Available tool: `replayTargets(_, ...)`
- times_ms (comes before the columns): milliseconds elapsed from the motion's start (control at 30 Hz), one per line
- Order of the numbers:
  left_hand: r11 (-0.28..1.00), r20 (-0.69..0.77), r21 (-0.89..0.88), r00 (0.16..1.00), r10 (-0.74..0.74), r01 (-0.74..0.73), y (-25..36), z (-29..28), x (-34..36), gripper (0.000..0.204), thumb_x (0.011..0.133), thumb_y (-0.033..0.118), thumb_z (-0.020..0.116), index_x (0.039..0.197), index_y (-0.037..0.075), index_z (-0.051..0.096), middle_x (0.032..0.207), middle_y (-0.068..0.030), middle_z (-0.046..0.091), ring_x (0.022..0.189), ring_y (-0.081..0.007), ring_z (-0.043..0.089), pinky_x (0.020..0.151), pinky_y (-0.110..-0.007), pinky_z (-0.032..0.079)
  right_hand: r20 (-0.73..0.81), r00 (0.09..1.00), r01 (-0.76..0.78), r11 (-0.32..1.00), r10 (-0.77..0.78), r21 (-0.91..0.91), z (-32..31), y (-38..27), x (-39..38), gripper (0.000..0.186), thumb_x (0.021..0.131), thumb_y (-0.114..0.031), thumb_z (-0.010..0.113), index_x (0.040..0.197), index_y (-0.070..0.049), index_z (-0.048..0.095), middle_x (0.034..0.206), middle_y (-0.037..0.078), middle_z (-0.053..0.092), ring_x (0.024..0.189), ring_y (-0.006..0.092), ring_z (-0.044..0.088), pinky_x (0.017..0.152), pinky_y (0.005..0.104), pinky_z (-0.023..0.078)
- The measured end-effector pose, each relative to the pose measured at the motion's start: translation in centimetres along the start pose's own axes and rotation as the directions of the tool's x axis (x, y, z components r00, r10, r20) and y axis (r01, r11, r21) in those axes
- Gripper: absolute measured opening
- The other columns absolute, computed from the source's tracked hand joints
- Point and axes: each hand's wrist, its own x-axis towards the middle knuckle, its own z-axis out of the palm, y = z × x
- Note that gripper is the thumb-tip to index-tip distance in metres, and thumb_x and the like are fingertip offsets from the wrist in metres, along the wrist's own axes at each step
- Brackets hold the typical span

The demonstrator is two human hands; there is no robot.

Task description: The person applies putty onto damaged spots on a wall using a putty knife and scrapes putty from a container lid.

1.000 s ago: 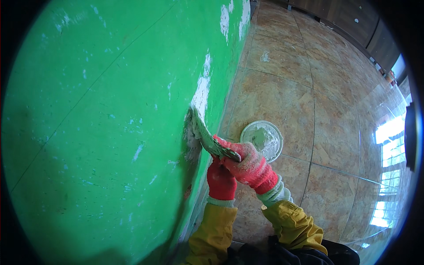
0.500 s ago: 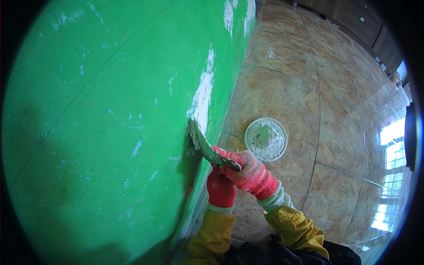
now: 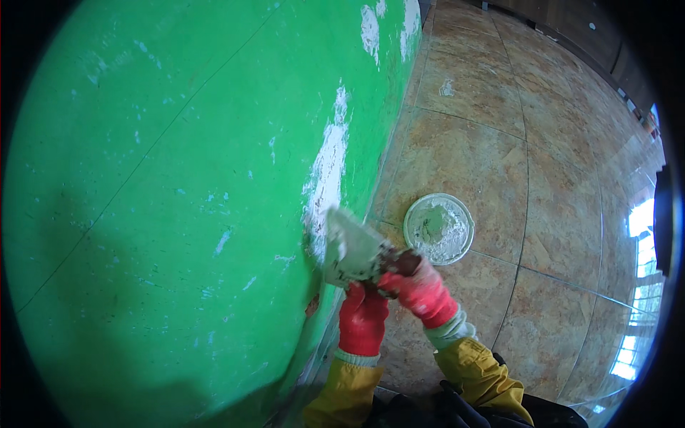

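A broad putty knife (image 3: 353, 250), its blade smeared with whitish filler, is tilted in front of the green wall (image 3: 178, 178). My right hand (image 3: 422, 294), in a red glove with a pale cuff, is closed around its dark handle. Just under the blade, my left hand (image 3: 361, 324) is closed in a matching red glove; the blade and my right hand hide its fingertips and whatever they may hold. Above the blade runs a long rough patch of white filler (image 3: 328, 175) on the wall. A round tub (image 3: 470, 235) holding white filler rests on the floor right of my hands.
Brown stone-look tiles (image 3: 471, 164) cover the floor along the wall's base. Another filler patch (image 3: 369, 34) lies higher up the wall. A white smear (image 3: 447, 88) marks a tile. Dark brown furniture (image 3: 571, 28) lines the far right. Window light reflects off the tiles at right.
The putty knife has come off the filler patch and turned, so its broad face now shows. The white patch reaches lower on the wall. Both hands stay close together.
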Motion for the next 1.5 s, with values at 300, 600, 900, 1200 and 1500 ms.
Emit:
replayTargets(300,0.977,0.188,-0.009,0.959,-0.21,0.215,0.2,2.6,8.6,0.034,0.092,0.032,0.048,0.116,0.008,0.053,0.114,-0.0075,0.057,0.104,-0.0181,0.054,0.089,-0.032,0.042,-0.381,0.904,0.183,0.981,-0.193,-0.064,0.7,-5.1,5.7,0.022,0.079,-0.002,0.056,0.101,-0.002,0.059,0.083,0.002,0.061,0.073,0.0096,0.055,0.064,0.0247,0.046)
replayTargets(600,0.918,0.33,-0.273,0.924,-0.193,0.289,1.8,1.6,7.1,0.038,0.096,0.034,0.038,0.121,0.007,0.048,0.119,-0.008,0.053,0.109,-0.0197,0.05,0.096,-0.035,0.038,-0.326,0.844,0.235,0.841,-0.425,-0.488,6.7,-4.1,6.5,0.056,0.078,-0.004,0.049,0.133,-0.012,0.041,0.091,0.026,0.059,0.09,0.0409,0.057,0.075,0.0405,0.046)
replayTargets(900,0.924,0.284,-0.291,0.945,-0.164,0.248,0.6,-0.7,6.0,0.038,0.096,0.033,0.037,0.122,0.007,0.046,0.12,-0.0084,0.052,0.11,-0.0203,0.049,0.097,-0.034,0.037,-0.295,0.855,0.016,0.59,-0.427,-0.807,9.0,-3.7,5.3,0.063,0.074,-0.007,0.055,0.134,-0.011,0.038,0.083,0.026,0.059,0.083,0.0407,0.058,0.069,0.0458,0.046)
replayTargets(1200,0.854,0.314,-0.411,0.929,-0.196,0.319,-0.6,-2.7,2.4,0.038,0.096,0.033,0.037,0.124,0.007,0.044,0.121,-0.0089,0.051,0.111,-0.0209,0.048,0.098,-0.034,0.035,-0.154,0.943,0.081,0.651,-0.295,-0.755,6.5,-2.1,2.2,0.054,0.077,-0.004,0.054,0.129,-0.012,0.046,0.079,0.02,0.063,0.07,0.0342,0.062,0.064,0.0387,0.049)
replayTargets(1500,0.926,0.361,-0.193,0.901,-0.241,0.325,-2.6,-2.5,8.7,0.037,0.097,0.032,0.036,0.121,0.007,0.048,0.107,-0.0056,0.058,0.088,-0.0136,0.057,0.079,-0.027,0.046,-0.343,0.928,0.134,0.99,-0.143,-0.049,0.7,-4.8,3.4,0.019,0.084,-0.005,0.052,0.101,-0.003,0.06,0.071,0.0,0.057,0.059,0.0079,0.053,0.052,0.023,0.044)
